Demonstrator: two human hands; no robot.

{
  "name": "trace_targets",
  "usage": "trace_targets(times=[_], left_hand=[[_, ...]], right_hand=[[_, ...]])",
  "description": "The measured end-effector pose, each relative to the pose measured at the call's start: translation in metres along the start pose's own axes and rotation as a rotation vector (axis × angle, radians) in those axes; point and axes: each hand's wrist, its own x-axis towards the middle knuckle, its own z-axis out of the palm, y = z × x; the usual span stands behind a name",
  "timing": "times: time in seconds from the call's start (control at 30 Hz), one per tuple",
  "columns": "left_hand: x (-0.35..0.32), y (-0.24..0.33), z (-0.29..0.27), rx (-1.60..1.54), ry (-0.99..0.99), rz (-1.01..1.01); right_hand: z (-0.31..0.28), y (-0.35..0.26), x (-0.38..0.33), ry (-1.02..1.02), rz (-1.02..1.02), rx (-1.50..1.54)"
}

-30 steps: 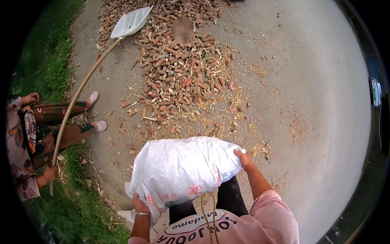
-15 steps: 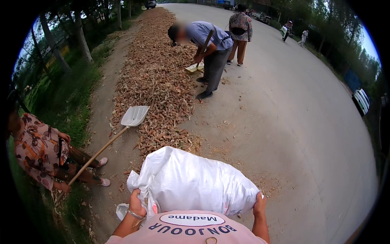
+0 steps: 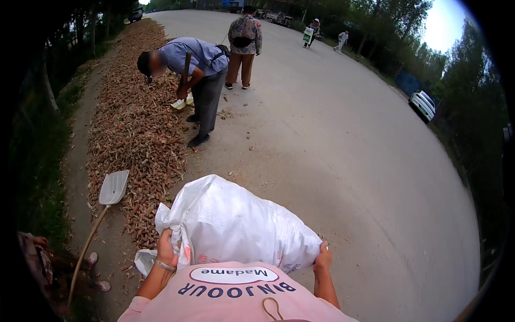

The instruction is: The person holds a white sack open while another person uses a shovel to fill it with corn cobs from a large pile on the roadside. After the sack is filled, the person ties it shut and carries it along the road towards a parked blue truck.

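Observation:
A full white woven sack (image 3: 230,225) lies sideways across the front of my body, against my pink shirt. My left hand (image 3: 166,248), with a bracelet at the wrist, is closed on the gathered, bunched end of the sack. At the opposite end, my right hand (image 3: 322,257) grips the narrow corner. A loose flap of white plastic (image 3: 144,262) hangs beside my left wrist. Just ahead, a long heap of corn cobs (image 3: 134,134) runs along the roadside.
A white scoop shovel (image 3: 113,187) with a wooden handle rests by the heap, near a person (image 3: 45,268) at left. A stooping person (image 3: 196,70) holds another shovel ahead; someone stands behind (image 3: 245,43). Paved road (image 3: 348,161) spreads right, with a white car (image 3: 422,104) at its edge.
My view has swung to the right, so the heap and people sit further left. Both hands keep hold of the sack. The stooping person stays bent over the cobs.

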Motion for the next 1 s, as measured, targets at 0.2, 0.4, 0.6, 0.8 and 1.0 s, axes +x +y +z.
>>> trace_targets(times=[0.2,0.4,0.6,0.8,1.0], left_hand=[[0.215,0.004,0.209,0.084,-0.328,-0.254],[0.375,-0.053,0.365,0.12,-0.374,-0.416],[0.539,-0.104,0.533,0.142,-0.391,-0.427],[0.684,-0.138,0.659,0.114,-0.334,-0.335],[0.847,-0.128,0.762,0.083,-0.263,-0.283]], right_hand=[[0.038,-0.073,0.108,0.202,-0.043,0.218],[0.065,-0.112,0.219,0.441,-0.029,0.32],[0.121,-0.195,0.435,0.535,0.017,0.311],[0.172,-0.316,0.679,0.401,-0.094,0.169],[0.28,-0.377,0.878,0.273,-0.072,0.166]])
